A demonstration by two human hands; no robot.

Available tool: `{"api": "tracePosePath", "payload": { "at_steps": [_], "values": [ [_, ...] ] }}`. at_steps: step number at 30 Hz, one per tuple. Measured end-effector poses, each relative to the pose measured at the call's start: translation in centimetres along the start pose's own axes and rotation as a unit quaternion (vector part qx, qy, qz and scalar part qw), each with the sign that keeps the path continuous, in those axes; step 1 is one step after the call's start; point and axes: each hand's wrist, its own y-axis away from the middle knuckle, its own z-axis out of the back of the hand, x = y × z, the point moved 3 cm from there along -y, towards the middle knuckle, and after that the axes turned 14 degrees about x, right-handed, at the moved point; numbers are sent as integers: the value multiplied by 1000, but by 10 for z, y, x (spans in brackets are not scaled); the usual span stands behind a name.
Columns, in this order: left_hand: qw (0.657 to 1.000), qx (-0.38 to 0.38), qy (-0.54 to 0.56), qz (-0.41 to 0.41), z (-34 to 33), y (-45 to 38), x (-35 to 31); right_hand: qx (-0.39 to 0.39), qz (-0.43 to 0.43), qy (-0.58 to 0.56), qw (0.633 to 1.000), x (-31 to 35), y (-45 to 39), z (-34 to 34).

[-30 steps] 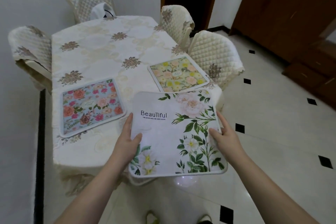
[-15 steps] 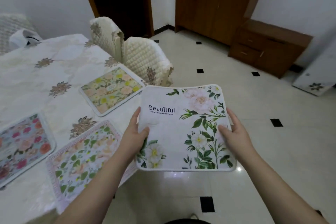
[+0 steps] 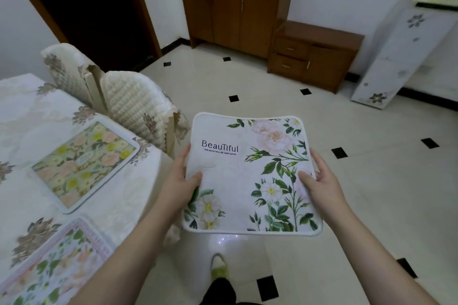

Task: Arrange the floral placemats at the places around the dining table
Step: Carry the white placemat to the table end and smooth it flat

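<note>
White "Beautiful" placemat (image 3: 250, 176) is lying flat over the floor, right of the table (image 3: 22, 116), text facing the wearer. Left hand (image 3: 179, 182) and right hand (image 3: 322, 184) are pinching its side edges.

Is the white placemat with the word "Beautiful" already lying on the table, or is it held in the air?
Held in the air. The left hand and right hand grip the white placemat by its sides, over the tiled floor, beside the table.

The pink-edged placemat (image 3: 53, 265) near the left runs off the bottom and left edges; the table (image 3: 22, 116) is cut by the left edge. Fingers of both hands lie hidden under the white placemat (image 3: 250, 176). The yellow placemat (image 3: 84, 163) is blurred
</note>
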Motion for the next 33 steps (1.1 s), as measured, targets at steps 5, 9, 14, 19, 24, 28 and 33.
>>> {"api": "tracePosePath", "payload": {
  "at_steps": [5, 9, 14, 19, 24, 28, 33],
  "values": [
    [1000, 8, 12, -3, 16, -64, -3, 3, 6, 7, 1000, 16, -58, 1],
    [999, 5, 44, 3, 43, -121, -4, 9, 2, 9, 1000, 38, -116, -12],
    [999, 6, 33, 3, 81, -181, -16, 12, -1, 12, 1000, 64, -185, -35],
    [1000, -5, 9, 17, 108, -233, -26, 11, 6, 45, 999, 83, -239, -50],
    [999, -6, 38, 10, 116, -288, -32, 17, 7, 41, 999, 95, -297, -40],
    [999, -22, 40, 15, 110, -337, -40, 31, 0, 26, 999, 97, -352, -22],
    [999, -37, 24, 23, 88, -406, -68, 39, 8, 22, 999, 107, -426, 15]
  ]
}}
